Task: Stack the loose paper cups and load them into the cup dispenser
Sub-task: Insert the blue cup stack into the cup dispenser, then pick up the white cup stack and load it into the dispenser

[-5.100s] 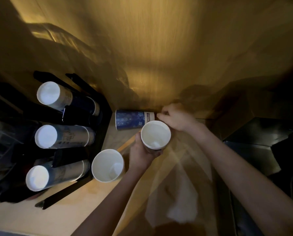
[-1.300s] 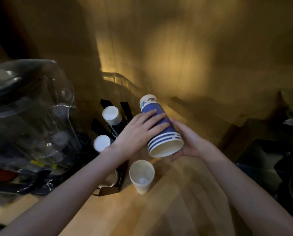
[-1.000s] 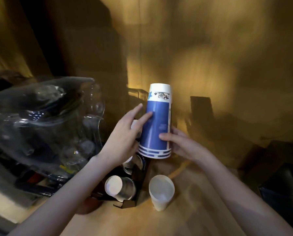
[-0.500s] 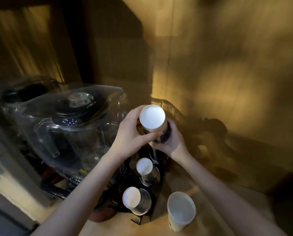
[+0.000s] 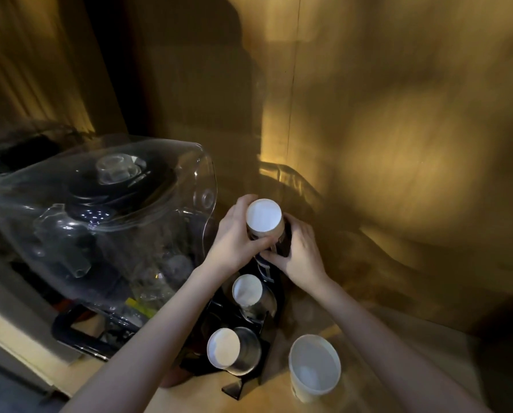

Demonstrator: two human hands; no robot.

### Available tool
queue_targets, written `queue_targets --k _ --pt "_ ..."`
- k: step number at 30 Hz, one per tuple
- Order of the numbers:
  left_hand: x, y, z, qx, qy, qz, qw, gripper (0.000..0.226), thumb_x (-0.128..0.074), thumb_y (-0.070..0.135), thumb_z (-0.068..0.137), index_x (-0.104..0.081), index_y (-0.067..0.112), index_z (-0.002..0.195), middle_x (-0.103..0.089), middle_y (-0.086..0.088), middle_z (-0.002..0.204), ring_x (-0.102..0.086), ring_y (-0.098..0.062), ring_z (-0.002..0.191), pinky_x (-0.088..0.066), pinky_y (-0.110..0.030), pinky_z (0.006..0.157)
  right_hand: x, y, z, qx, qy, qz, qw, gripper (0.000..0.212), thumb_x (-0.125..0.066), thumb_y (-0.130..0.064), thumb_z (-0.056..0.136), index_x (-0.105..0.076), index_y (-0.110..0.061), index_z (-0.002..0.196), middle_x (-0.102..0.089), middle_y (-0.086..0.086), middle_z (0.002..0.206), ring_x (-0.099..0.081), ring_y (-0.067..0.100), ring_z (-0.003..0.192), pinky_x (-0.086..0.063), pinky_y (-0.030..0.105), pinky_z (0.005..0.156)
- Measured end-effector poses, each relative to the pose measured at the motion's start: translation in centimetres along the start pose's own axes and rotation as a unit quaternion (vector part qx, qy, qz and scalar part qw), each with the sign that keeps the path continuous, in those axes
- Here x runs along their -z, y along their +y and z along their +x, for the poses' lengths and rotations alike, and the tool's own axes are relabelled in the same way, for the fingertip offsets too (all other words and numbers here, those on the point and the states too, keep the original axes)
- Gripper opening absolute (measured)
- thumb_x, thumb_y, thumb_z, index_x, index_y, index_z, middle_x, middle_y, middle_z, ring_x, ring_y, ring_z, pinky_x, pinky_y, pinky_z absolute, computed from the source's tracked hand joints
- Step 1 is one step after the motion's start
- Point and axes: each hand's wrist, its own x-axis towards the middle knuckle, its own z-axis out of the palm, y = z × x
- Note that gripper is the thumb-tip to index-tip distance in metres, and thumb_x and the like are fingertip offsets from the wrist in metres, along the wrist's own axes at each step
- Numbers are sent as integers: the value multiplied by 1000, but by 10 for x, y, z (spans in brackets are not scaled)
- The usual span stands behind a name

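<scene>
Head view: a black cup dispenser (image 5: 267,362) stands on a wooden table (image 5: 279,403), its slots running in a row away from the camera. The nearest slot holds a stack of upturned paper cups (image 5: 223,348), white base facing up. The middle slot holds a second such stack (image 5: 247,290). At the far slot, both hands work a third stack of cups (image 5: 263,216), also base up, its lower part dark blue and sunk among the dispenser's black frame; how deep it sits cannot be told.

The left hand (image 5: 237,239) wraps the stack from the left, fingers curled round its far side and thumb laid across the front below the white base, so the grip is closed on the cups. The right hand (image 5: 300,251) presses in from the right, fingers against the stack's lower side, its grip likewise closed on the same stack. The stack stands between the two palms, its top clear above both hands.

One loose paper cup (image 5: 314,366) stands upright and open on the table just right of the dispenser's near end, apart from both hands; its white inside shows nothing in it.

To the left of the dispenser sits a large clear plastic cover (image 5: 106,222) over a dark appliance, its contents blurred. A wood-panelled wall (image 5: 398,144) rises behind.
</scene>
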Motion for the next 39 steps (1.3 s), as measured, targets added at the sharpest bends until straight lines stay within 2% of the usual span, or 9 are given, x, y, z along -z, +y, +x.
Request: queue_targets --k 3,9,15,21,25,29,32,35,39 --pt "-13 -10 2 9 -28 -10 1000 67 -74 25 71 -38 26 128 -55 -5 120 -51 -18 110 -36 -23 88 7 -5 -1 22 8 -30 999 69 -71 -28 75 -38 -13 134 -50 8 133 -38 22 128 -34 32 101" --pt "-33 -23 7 26 -100 49 993 58 -68 26 78 -39 18 128 -55 -16 118 -53 -29 107 -40 -28 80 15 6 4 59 -23 -199 978 42 -59 -24 85 -53 -9 124 -61 9 123 -43 26 127 -32 38 105" --pt "-44 -26 6 26 -103 123 987 66 -60 13 84 -26 23 139 -37 -19 139 -48 -36 118 -46 -42 94 18 17 1 82 -39 -251 964 29 -54 -18 88 -63 -4 112 -68 13 111 -51 31 118 -40 42 98" --pt "-40 -25 -2 5 -117 223 968 68 -53 24 89 -12 29 144 -37 -18 136 -48 -33 114 -53 -44 81 25 16 -8 172 -96 -390 899 11 -65 -20 79 -69 -11 82 -72 6 88 -64 29 98 -52 35 79" --pt "-34 -12 -3 5 -128 305 944 67 -50 33 89 -13 22 144 -28 -21 145 -32 -35 131 -45 -45 96 46 12 -27 189 -111 -426 878 25 -58 -30 84 -67 -12 99 -69 8 107 -57 28 115 -47 38 91" --pt "-38 9 -27 -48 -96 346 932 70 -50 37 88 -14 12 143 -17 -17 153 -12 -30 143 -22 -48 114 65 18 -58 149 -128 -396 897 41 -42 -34 93 -51 -11 126 -54 9 133 -35 26 135 -29 40 108" --pt "-50 22 -58 -128 -103 348 923 63 -53 34 85 -31 9 138 -28 -15 151 -22 -29 142 -26 -47 113 64 39 -90 99 -160 -380 906 46 -38 -35 94 -42 -12 134 -46 9 142 -28 24 139 -23 40 112" --pt "-69 23 -99 -202 -138 369 896 62 -67 34 69 -53 9 124 -52 -12 137 -45 -27 130 -40 -48 103 53 70 -126 75 -195 -425 881 50 -33 -40 88 -55 -11 122 -57 11 130 -43 27 129 -35 39 105" --pt "-94 8 -144 -190 -209 398 873 75 -72 41 59 -54 8 124 -53 -10 137 -46 -24 130 -39 -45 104 43 97 -161 -3 -260 -378 889 76 -10 -56 80 -38 -10 135 -45 11 141 -28 26 138 -21 37 112"
